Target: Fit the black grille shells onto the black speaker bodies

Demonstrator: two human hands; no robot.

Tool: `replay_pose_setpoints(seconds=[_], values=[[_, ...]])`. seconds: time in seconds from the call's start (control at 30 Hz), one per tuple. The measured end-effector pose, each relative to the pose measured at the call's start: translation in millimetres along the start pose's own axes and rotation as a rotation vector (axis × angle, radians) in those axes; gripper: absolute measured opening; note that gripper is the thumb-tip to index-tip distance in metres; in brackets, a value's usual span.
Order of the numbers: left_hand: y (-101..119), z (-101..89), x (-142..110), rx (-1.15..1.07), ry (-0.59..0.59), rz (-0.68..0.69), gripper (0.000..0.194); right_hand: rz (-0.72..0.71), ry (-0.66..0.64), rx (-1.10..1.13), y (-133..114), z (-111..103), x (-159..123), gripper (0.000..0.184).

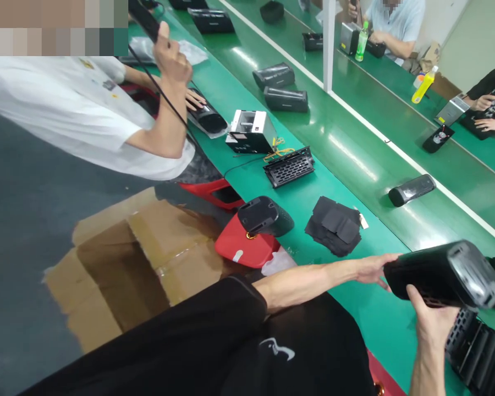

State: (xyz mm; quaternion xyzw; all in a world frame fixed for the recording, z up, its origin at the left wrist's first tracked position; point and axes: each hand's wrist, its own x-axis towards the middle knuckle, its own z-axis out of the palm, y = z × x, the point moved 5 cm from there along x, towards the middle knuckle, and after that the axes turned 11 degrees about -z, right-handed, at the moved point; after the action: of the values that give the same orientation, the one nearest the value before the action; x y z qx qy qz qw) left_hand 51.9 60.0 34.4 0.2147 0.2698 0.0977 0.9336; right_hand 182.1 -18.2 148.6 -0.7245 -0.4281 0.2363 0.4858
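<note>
Workbench (385, 324), green, is running diag. across my head-cam feed. I'm seeing an open cardboard box (169, 242) sitting left of it. Oblong black housing (435, 272) is hanging over the bench, lower right of view, w/ both hands clamped on it: L hand (372, 269) is gripping its left end, R hand (433, 319) is cupping it from below. Perforated black grille (289, 166) is lying farther up-bench, black sheets (334, 225) stacking up between grille & housing.
</note>
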Motion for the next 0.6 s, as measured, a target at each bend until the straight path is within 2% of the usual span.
replay_pose_setpoints(seconds=[0.07, 0.13, 0.2, 0.27, 0.33, 0.4, 0.5, 0.6], values=[[20.3, -4.4, -15.1, 0.154, 0.112, 0.097, 0.12, -0.125, -0.024, -0.218, -4.9, -13.4, 6.5, 0.137], [52.1, 1.7, -31.6, 0.326, 0.125, 0.296, 0.131, -0.262, -0.147, -0.498, -5.0, -24.5, 14.4, 0.127], [76.6, 15.7, -43.1, 0.555, 0.078, 0.464, 0.132, -0.349, -0.282, -0.706, 1.7, -28.8, 21.1, 0.115], [87.9, 24.4, -48.1, 0.722, 0.097, 0.561, 0.122, -0.394, -0.369, -0.782, 8.7, -28.8, 24.8, 0.11], [88.5, 22.7, -49.7, 0.737, 0.144, 0.6, 0.111, -0.412, -0.41, -0.737, 11.9, -29.7, 23.6, 0.114], [82.1, 12.6, -50.2, 0.645, 0.165, 0.595, 0.106, -0.39, -0.36, -0.632, 12.2, -38.2, 17.6, 0.123], [71.2, -7.7, -49.9, 0.431, 0.14, 0.562, 0.107, -0.223, -0.222, -0.403, 19.1, -55.7, 1.4, 0.132], [68.2, -18.4, -49.5, 0.351, 0.114, 0.519, 0.11, -0.051, -0.125, -0.092, 30.3, -56.8, -16.0, 0.124]])
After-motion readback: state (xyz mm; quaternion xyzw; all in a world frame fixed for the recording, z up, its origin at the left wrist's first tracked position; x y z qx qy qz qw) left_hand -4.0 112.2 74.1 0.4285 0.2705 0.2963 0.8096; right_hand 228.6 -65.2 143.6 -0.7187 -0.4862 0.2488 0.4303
